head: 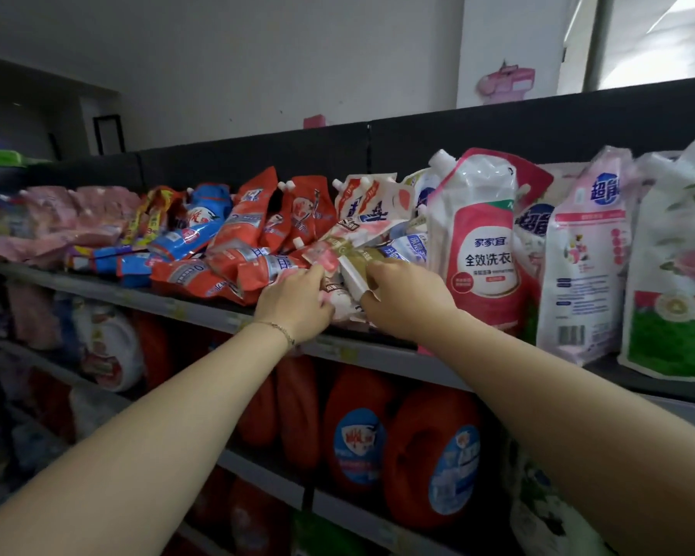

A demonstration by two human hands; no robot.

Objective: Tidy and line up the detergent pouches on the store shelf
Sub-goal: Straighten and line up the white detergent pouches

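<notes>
On the top shelf (169, 303), toward nine o'clock, pink packs (77, 218) lie beside a jumble of blue pouches (185, 234) and red pouches (233, 254) tipped over one another. At the middle, the left hand (297, 302) has its fingers (311, 274) curled on a small pink-topped pouch (325, 256), and just at its three o'clock the right hand (402, 298) clamps its fingers (378, 270) round a gold pouch (356, 256) lying in the same heap. Further toward three o'clock a tall pink-and-white pouch (486, 250) stands upright, and at six o'clock red jugs (358, 427) fill the shelf below.
</notes>
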